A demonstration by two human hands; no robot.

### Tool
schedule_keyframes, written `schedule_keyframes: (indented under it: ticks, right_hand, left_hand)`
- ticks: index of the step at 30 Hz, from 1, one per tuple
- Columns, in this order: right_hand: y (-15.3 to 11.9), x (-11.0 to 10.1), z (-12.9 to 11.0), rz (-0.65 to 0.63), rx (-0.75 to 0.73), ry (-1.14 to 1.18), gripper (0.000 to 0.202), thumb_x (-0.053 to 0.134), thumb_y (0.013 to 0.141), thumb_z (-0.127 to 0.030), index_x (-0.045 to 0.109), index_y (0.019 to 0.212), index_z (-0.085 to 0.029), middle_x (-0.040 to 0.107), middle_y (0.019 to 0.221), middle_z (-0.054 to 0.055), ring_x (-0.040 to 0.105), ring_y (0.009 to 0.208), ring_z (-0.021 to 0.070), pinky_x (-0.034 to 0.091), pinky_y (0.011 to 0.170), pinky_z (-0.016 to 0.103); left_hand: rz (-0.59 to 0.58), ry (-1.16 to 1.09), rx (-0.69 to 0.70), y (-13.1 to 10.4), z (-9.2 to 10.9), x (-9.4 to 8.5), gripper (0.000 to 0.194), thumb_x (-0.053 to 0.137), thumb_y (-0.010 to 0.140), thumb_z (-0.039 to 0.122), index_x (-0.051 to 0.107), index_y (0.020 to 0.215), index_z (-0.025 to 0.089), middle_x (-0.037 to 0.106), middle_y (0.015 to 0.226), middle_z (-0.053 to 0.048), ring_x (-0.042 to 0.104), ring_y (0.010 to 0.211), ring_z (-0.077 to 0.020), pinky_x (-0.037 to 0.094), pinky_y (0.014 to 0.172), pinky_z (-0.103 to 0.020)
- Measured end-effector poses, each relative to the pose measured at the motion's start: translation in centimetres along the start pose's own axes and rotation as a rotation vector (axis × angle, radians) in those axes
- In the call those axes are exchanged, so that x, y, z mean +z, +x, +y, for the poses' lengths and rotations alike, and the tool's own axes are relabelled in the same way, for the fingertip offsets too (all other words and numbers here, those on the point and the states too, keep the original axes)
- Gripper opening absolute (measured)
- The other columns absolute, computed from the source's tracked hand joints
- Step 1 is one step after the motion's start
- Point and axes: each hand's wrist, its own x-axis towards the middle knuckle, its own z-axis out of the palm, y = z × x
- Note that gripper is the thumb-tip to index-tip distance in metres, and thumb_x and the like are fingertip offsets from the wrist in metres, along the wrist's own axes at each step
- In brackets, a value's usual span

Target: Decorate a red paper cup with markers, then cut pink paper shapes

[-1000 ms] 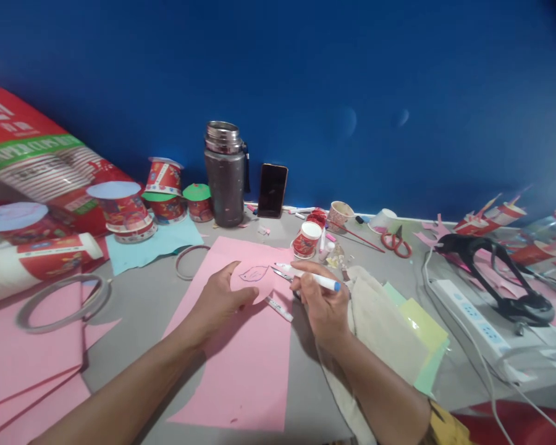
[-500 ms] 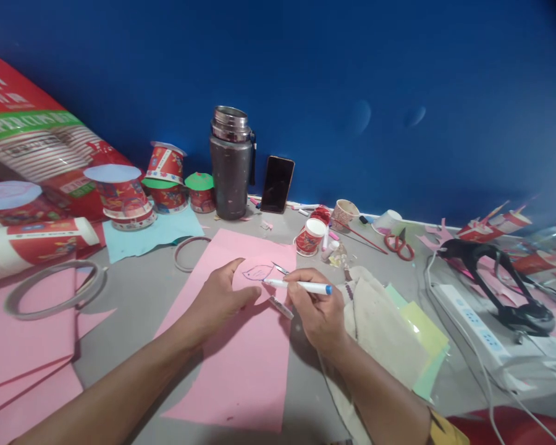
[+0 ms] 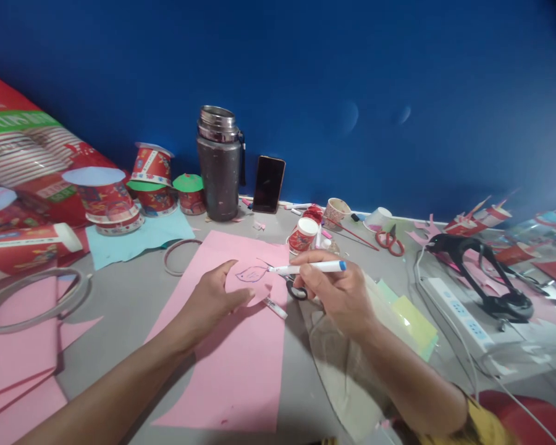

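Observation:
My left hand (image 3: 213, 300) pinches a small round pink paper piece (image 3: 252, 281) that carries a blue outline drawing, held just above a large pink sheet (image 3: 234, 346). My right hand (image 3: 336, 290) grips a white marker with a blue cap end (image 3: 312, 267), its tip pointing left at the edge of the drawing. Black-handled scissors (image 3: 294, 287) lie under my right hand, partly hidden. A white marker cap or stick (image 3: 275, 307) lies on the pink sheet below the paper piece.
A steel flask (image 3: 219, 164), a phone (image 3: 269, 184) and several red paper cups (image 3: 152, 179) stand at the back. Tape rings (image 3: 32, 300) and pink sheets lie left. Red scissors (image 3: 389, 240), a power strip (image 3: 458, 321) and a black stand (image 3: 486, 278) sit right.
My right hand has lifted slightly and moved right, taking the marker tip off the drawing. The left hand keeps holding the paper piece.

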Motion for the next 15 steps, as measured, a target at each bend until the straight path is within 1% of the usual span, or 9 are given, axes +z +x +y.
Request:
schedule_keyframes:
  ticks: [2,4,5,7,9,10,12,15]
  right_hand:
    - [0.6,-0.7,0.8,-0.020,-0.019,-0.035,0.029,0.075,0.095,-0.048,0.082,0.102,-0.020,0.075,0.071,0.003,0.056,0.054,0.0115,0.042,0.048,0.023]
    - [1.2,-0.9,2.4,-0.003,-0.001,0.012,0.034,0.072,0.098,-0.052,0.081,0.105,-0.020,0.076,0.074,0.003,0.056,0.053,0.0111,0.043,0.048,0.023]
    - [1.5,-0.9,3.4,0.020,0.004,0.052,0.037,0.071,0.098,-0.054,0.081,0.105,-0.019,0.076,0.074,0.003,0.054,0.052,0.0108,0.042,0.047,0.023]
    - [1.9,-0.6,5.2,0.114,-0.009,0.121,0.040,0.071,0.098,-0.057,0.080,0.103,-0.018,0.074,0.073,0.003,0.051,0.051,0.0098,0.040,0.047,0.024]
    - [2.0,-0.3,6.5,0.160,-0.007,0.188,0.041,0.073,0.096,-0.058,0.079,0.100,-0.018,0.072,0.070,0.002,0.049,0.049,0.0091,0.039,0.047,0.024]
    - [1.8,-0.2,6.8,0.161,-0.001,0.215,0.040,0.075,0.095,-0.058,0.079,0.099,-0.018,0.072,0.069,0.001,0.048,0.049,0.0090,0.038,0.047,0.024]
    - [1.5,0.0,7.1,0.150,0.019,0.252,0.039,0.077,0.093,-0.057,0.079,0.098,-0.019,0.071,0.068,0.001,0.049,0.050,0.0093,0.039,0.048,0.024]
    - [1.0,0.1,6.8,0.150,0.066,0.271,0.038,0.078,0.090,-0.057,0.076,0.098,-0.020,0.071,0.068,0.000,0.048,0.049,0.0097,0.039,0.048,0.024]
  left_hand:
    - [0.029,0.013,-0.026,0.0,-0.1,0.0,0.045,0.081,0.064,0.034,0.075,0.106,0.021,0.065,0.057,0.004,0.057,0.055,-0.0211,0.043,0.056,-0.033]
    - [0.072,0.011,-0.041,0.0,-0.3,0.0,0.052,0.083,0.062,0.032,0.075,0.112,0.021,0.066,0.059,0.003,0.060,0.057,-0.0232,0.047,0.058,-0.036]
    - [0.092,-0.010,-0.045,0.1,-0.4,0.0,0.054,0.085,0.061,0.031,0.075,0.114,0.021,0.068,0.061,0.002,0.062,0.059,-0.0242,0.049,0.060,-0.038]
    - [0.098,-0.083,-0.054,0.0,-0.6,0.2,0.057,0.088,0.059,0.028,0.075,0.114,0.021,0.072,0.069,0.000,0.067,0.065,-0.0265,0.055,0.064,-0.041]
    - [0.054,-0.167,-0.059,-0.1,-0.7,0.4,0.054,0.088,0.060,0.028,0.076,0.112,0.020,0.076,0.079,-0.004,0.072,0.074,-0.0294,0.059,0.069,-0.045]
    - [0.023,-0.199,-0.065,-0.2,-0.7,0.6,0.051,0.088,0.061,0.028,0.076,0.110,0.019,0.077,0.083,-0.006,0.074,0.078,-0.0309,0.061,0.071,-0.047]
    - [-0.028,-0.242,-0.087,-0.4,-0.5,0.8,0.049,0.089,0.062,0.028,0.077,0.108,0.018,0.079,0.089,-0.009,0.076,0.084,-0.0339,0.063,0.075,-0.050]
    - [-0.052,-0.282,-0.137,-0.6,-0.4,0.9,0.054,0.091,0.060,0.027,0.077,0.110,0.017,0.080,0.094,-0.011,0.077,0.089,-0.0361,0.064,0.076,-0.051]
